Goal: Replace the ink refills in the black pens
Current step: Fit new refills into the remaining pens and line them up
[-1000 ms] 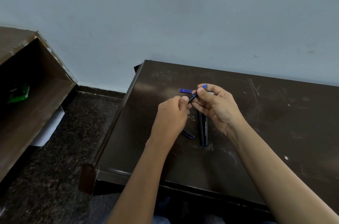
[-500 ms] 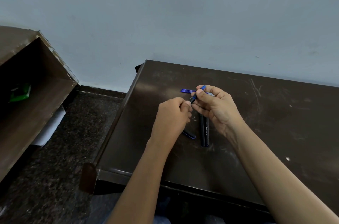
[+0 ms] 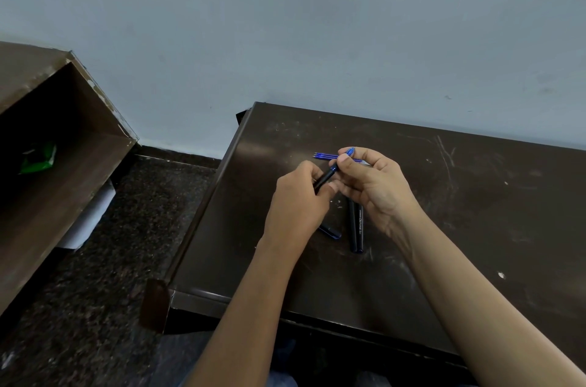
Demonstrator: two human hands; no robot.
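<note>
Over the near-left part of a dark table (image 3: 475,228), the left hand (image 3: 299,206) curls its fingers round the barrel of a black pen (image 3: 324,180), which slants up and to the right. The right hand (image 3: 377,187) meets it there, thumb and forefinger pinching the pen's blue end, whose tip pokes out just past the forefinger. Both hands are off the surface.

Just behind the right fingers, a small bundle of blue refills (image 3: 323,155) lies flat on the table, tips pointing left. Below the right palm, two more black pens (image 3: 355,228) lie side by side and touching, running toward the person. A short dark piece (image 3: 331,232) lies just beside them, partly hidden under the left hand; I cannot tell what it is.

The tabletop is scuffed and scratched. It stands against a pale blue wall (image 3: 285,38), over a speckled dark floor (image 3: 111,275). At far left is a brown wooden shelf (image 3: 63,164) with a green packet (image 3: 38,160) inside and white paper (image 3: 92,215) beneath it.
</note>
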